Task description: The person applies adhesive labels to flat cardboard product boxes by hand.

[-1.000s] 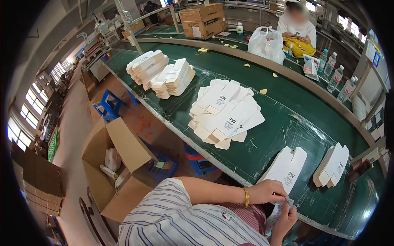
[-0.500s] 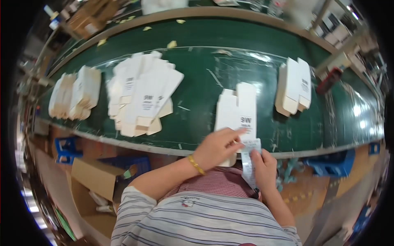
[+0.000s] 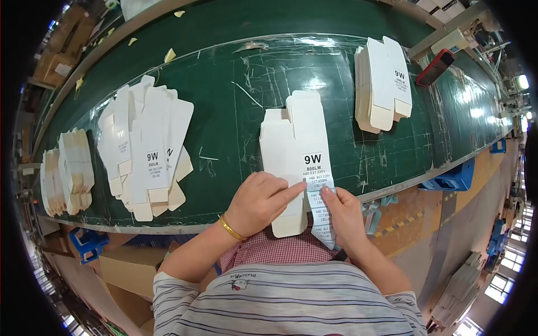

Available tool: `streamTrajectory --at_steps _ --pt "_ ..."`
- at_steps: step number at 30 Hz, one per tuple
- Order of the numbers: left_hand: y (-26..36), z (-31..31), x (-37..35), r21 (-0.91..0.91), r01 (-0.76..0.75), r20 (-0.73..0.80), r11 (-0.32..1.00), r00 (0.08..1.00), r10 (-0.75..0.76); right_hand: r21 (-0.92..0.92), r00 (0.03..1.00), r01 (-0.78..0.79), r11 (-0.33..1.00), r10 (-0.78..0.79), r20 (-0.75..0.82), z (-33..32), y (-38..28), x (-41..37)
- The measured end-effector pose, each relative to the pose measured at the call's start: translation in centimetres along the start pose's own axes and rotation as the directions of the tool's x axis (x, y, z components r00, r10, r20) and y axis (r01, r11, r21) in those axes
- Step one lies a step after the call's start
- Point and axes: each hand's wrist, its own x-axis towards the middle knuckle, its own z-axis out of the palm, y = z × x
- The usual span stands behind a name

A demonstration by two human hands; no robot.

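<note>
Left hand: I see the left hand (image 3: 259,203) laid on the front cartons (image 3: 280,151), index finger stretched to the upper left side of the label strip (image 3: 321,215), other fingers curled; whether it pinches anything I cannot tell.
Right hand: the right hand (image 3: 343,215) grasps the strip along its right side, thumb on top.
Label strip: pale blue, thin and flexible, printed in repeated blocks; its upper end lies over the top carton, just under the "9W" print, and its lower end narrows to a point.
Front cartons: flat white card with notched upper ends, lower ends overhanging the near edge of the green table (image 3: 224,131).
Open room: I find bare green surface between the front cartons and the loose carton pile (image 3: 151,143), and again toward the right stack (image 3: 384,84).
Left margin: fanned, overlapping cartons form the pile; beyond them stand bundled cartons (image 3: 70,173) with cream edges.
Right margin: a red-edged device (image 3: 436,67) lies just beside the right stack.
Table surface: smooth and glossy, crossed by scratches and clear tape; yellow scraps (image 3: 170,55) lie toward the far side.
Below the edge: I note a blue plastic stool (image 3: 89,244) and an open brown cardboard box (image 3: 126,263).
Wrist: a gold bracelet (image 3: 230,228) circles the left one.
</note>
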Motion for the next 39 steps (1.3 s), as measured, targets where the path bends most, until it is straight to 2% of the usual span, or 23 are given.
streamTrajectory --at_steps 4,26,35,39 --pt "0.1 0.2 0.1 0.026 0.024 0.041 0.999 0.999 -0.025 -0.01 1.0 -0.006 1.0 0.006 -0.016 0.2 -0.1 0.2" --pt "0.4 0.3 1.0 0.047 0.079 0.055 0.996 0.995 -0.082 -0.044 0.999 -0.046 0.998 0.045 -0.015 0.7 -1.0 0.1" --pt "0.4 0.2 1.1 0.055 0.067 0.074 0.996 0.995 -0.071 0.059 0.998 -0.056 0.997 0.056 -0.003 0.6 -0.5 0.3" --pt "0.5 0.3 1.2 0.075 0.057 0.078 0.996 0.995 -0.063 0.045 0.998 -0.059 0.997 0.059 0.0 0.4 -0.2 0.4"
